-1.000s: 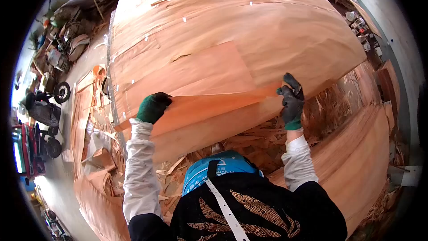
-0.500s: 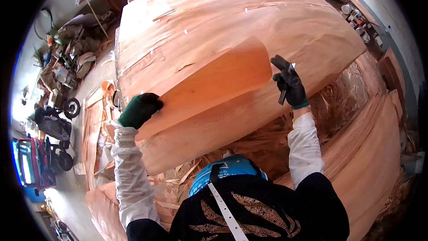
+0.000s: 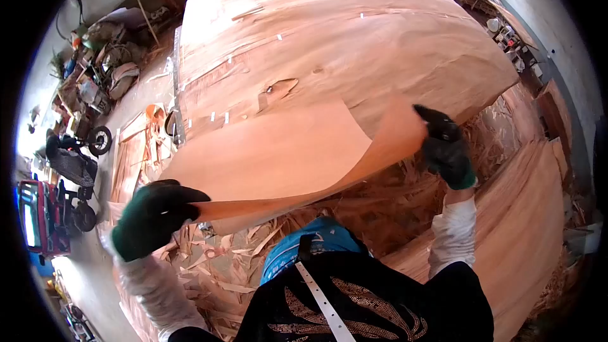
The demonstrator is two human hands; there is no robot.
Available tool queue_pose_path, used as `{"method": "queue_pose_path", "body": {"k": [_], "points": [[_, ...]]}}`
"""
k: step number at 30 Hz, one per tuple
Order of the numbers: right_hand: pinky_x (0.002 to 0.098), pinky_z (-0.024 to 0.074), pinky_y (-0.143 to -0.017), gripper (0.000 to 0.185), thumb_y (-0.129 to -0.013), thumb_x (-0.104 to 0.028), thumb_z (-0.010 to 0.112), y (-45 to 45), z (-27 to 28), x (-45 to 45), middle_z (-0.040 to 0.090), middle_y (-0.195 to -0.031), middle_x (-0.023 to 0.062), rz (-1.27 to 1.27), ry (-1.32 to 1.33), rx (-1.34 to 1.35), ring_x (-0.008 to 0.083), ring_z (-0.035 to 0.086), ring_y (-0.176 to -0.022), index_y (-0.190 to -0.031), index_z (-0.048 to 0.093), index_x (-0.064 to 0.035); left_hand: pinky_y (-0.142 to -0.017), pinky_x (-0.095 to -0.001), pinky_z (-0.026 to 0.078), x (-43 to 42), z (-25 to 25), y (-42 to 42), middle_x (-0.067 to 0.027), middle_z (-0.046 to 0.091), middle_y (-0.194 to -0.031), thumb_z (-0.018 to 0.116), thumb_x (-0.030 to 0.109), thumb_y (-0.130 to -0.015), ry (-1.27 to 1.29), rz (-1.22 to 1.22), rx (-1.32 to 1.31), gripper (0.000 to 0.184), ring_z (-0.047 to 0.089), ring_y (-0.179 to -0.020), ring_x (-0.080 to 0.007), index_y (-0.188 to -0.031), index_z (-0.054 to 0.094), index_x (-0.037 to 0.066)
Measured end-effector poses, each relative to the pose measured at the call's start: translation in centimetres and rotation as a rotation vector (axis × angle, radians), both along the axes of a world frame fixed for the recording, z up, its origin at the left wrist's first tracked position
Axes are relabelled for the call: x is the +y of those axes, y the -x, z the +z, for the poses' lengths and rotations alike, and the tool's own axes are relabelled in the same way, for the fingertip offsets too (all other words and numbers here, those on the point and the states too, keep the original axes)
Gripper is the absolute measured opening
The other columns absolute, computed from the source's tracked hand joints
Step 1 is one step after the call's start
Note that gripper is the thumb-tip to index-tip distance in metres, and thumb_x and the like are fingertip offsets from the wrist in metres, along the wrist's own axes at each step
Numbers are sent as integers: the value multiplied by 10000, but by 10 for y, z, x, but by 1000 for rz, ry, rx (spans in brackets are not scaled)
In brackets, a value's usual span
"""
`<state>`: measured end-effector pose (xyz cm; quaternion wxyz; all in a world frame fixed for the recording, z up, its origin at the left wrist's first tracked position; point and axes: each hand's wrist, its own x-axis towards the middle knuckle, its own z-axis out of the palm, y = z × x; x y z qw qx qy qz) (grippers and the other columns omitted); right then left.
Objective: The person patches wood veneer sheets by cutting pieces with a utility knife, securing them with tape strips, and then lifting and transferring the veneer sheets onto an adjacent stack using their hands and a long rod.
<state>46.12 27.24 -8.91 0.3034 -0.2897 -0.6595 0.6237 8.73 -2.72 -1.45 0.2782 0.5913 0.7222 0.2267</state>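
The left hand (image 3: 158, 218) is closed around the near left corner of a thin wood sheet (image 3: 272, 152), its fingers bent over the edge and pointing inward. The right hand (image 3: 446, 145) is closed on the raised right end of the same sheet, fingers up at the corner; the exact set of its thumb is hidden. Both wear gloves (image 3: 133, 231), green toward the wrist and dark over the fingers, below white sleeves (image 3: 457, 231).

The sheet is a smooth, even orange-brown, broad and limp. It hangs between the two hands over the near side of a big stack of similar sheets (image 3: 392, 50). Its near edge sags in a long curve, and its right end curls upward, with a deeper orange along the bent near edge. Its left part looks nearly flat; whether it touches the stack there cannot be told.

The top of the stack is paler and rippled, with small white patches (image 3: 279, 37) dotted across it and a ragged hole (image 3: 278, 88) just beyond the held sheet. Torn wood scraps (image 3: 253, 244) litter the floor on the near side, and a second pile of wood sheets (image 3: 506, 228) stands to the right.
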Motion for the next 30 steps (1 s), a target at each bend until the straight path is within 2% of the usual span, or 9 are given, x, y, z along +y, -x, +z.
{"method": "queue_pose_path", "body": {"k": [4,5,9,14,21,22,25,26,30], "points": [[168,340,-442,548,-789,-40,650,10,10,0,606,-781,-27,-26,-128,164,20,448,-499,-1317,507,-11,-698,-313,483,0,31,7,-127,631,-854,623,-83,-737,-99,84,54,287,597,-704,-189,-994,691,24],[161,355,-451,559,-788,-37,649,14,12,2,608,-789,-26,-33,-139,176,16,471,-517,-1325,496,-4,-708,-285,480,5,25,16,-87,639,-831,630,-62,-759,-81,129,5,270,590,-725,-141,-1012,679,15],[210,378,-501,478,-810,-54,668,41,-28,23,638,-942,-20,-67,29,42,39,449,-582,-1275,557,-44,-678,-261,474,50,-41,64,-27,649,-788,665,57,-818,90,228,-159,184,580,-750,-98,-992,657,-1],[202,389,-477,469,-813,-18,681,87,-135,90,536,-777,-39,-38,218,-45,52,470,-556,-1263,575,-98,-676,-330,489,103,-147,98,-107,655,-769,690,194,-806,125,240,-93,226,607,-717,-171,-898,662,-10],[233,433,-461,547,-798,43,659,176,-211,192,459,-722,-27,-114,52,-161,62,459,-528,-1302,537,-128,-700,-395,504,190,-236,149,-191,673,-802,672,313,-761,239,384,197,344,669,-776,-308,-922,680,9],[247,458,-474,571,-788,37,660,191,-219,210,562,-798,20,-71,68,-182,79,514,-553,-1317,513,-122,-714,-406,505,204,-243,152,-190,674,-812,661,314,-760,274,444,233,339,667,-787,-316,-931,683,22],[274,510,-578,606,-780,24,666,234,-231,243,649,-960,86,-76,-23,-434,132,600,-675,-1342,478,-106,-742,-408,508,238,-277,166,-167,683,-837,632,315,-764,291,574,430,301,661,-835,-328,-951,691,87],[284,517,-724,613,-799,10,645,243,-268,264,644,-1120,127,-31,-190,-438,178,625,-855,-1368,436,-82,-755,-407,501,248,-283,167,-156,687,-857,647,326,-761,327,654,404,315,660,-851,-323,-972,684,95],[286,488,-818,588,-835,16,580,272,-310,286,631,-1140,122,-8,-254,-353,187,600,-981,-1389,399,-61,-869,-449,443,273,-307,171,-123,695,-906,718,322,-738,373,762,561,317,650,-917,-318,-964,654,110]]}}
